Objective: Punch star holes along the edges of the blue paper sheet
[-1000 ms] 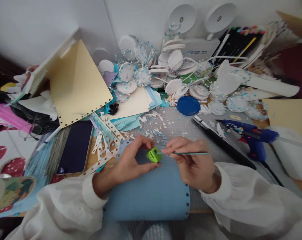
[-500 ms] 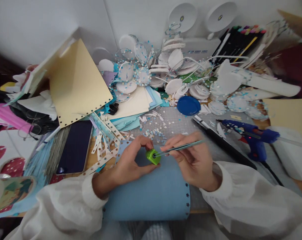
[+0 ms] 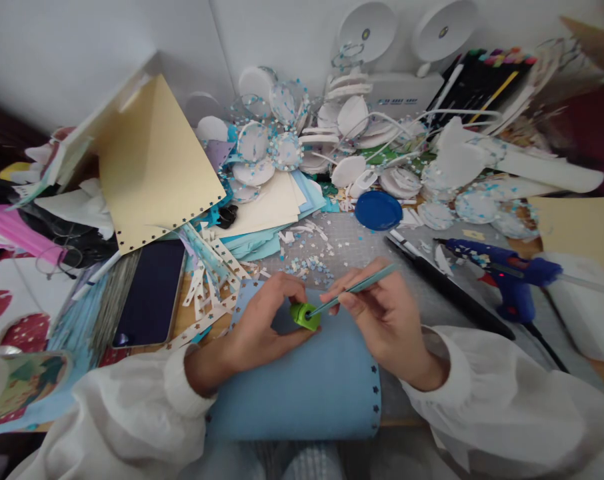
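Between thumb and fingers, my left hand (image 3: 265, 323) grips a small green craft punch (image 3: 305, 317), its dark opening turned to the right. My right hand (image 3: 382, 320) pinches teal tweezers (image 3: 365, 283), whose tips reach into that opening. Whether the tips hold anything is too small to tell. Below both hands lies a blue sheet of paper (image 3: 302, 393), with star-shaped holes along its edges. Tiny punched paper stars (image 3: 315, 267) are scattered just beyond the hands.
A phone (image 3: 149, 293) and punched paper strips (image 3: 207, 280) lie at the left. To the right are a black pen-like tool (image 3: 447, 287) and a blue glue gun (image 3: 507, 273) with a red light. White discs with blue stars (image 3: 287, 150) and a blue lid (image 3: 379, 211) stand behind.
The tweezers have swung to a steeper tilt, their tips still at the punch's opening. The punch has tilted slightly in my left hand, and my right fingers have shifted.
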Available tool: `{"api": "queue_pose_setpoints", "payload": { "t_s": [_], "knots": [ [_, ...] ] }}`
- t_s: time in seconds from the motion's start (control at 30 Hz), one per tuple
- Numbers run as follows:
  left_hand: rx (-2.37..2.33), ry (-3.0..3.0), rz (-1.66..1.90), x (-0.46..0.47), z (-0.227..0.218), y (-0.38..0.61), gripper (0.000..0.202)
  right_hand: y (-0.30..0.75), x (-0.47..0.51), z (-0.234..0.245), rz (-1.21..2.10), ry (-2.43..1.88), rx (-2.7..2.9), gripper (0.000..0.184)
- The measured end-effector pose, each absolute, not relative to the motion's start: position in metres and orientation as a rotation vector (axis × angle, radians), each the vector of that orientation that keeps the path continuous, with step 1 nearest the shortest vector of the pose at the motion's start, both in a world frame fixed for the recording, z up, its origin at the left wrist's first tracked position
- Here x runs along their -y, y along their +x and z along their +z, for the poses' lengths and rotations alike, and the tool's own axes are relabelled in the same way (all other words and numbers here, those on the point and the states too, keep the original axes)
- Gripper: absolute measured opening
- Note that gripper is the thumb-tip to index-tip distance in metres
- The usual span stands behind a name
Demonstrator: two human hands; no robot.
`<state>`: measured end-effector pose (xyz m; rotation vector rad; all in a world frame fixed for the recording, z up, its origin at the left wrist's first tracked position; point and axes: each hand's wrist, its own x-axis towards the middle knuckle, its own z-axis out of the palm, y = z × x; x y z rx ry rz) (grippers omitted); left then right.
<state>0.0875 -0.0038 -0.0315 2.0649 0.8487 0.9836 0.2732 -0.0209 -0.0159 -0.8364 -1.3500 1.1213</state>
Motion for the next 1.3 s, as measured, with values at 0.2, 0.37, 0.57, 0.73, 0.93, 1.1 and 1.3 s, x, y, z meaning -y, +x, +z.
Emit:
{"api": "queue_pose_setpoints", "payload": {
  "t_s": [0.2, 0.37, 0.57, 0.73, 0.93, 1.1, 1.3],
  "knots": [
    [-0.849, 2.088, 0.905, 0.005, -0.029, 0.087, 0.031, 0.273, 0.019, -0.013, 0.988, -0.805, 1.338, 0.009],
    [-0.856, 2.068, 0.885, 0.005, -0.028, 0.086, 0.035, 0.278, 0.014, -0.009, 0.871, -0.839, 1.352, 0.008],
    [-0.853, 2.076, 0.955, 0.004, -0.029, 0.084, 0.037, 0.288, -0.003, -0.023, 0.803, -1.025, 1.286, 0.009],
    [-0.813, 2.010, 1.056, 0.005, -0.032, 0.083, 0.041, 0.291, -0.017, -0.039, 1.062, -1.034, 1.209, 0.018],
    [-0.771, 1.974, 1.072, 0.007, -0.032, 0.082, 0.043, 0.290, -0.017, -0.037, 1.147, -1.097, 1.167, 0.024],
    [-0.780, 1.958, 1.094, 0.010, -0.034, 0.080, 0.043, 0.290, -0.017, -0.032, 1.197, -1.083, 1.112, 0.022],
    [-0.916, 1.937, 1.180, 0.007, -0.032, 0.081, 0.032, 0.296, -0.023, -0.036, 0.995, -1.181, 1.154, 0.016]
  ]
}}
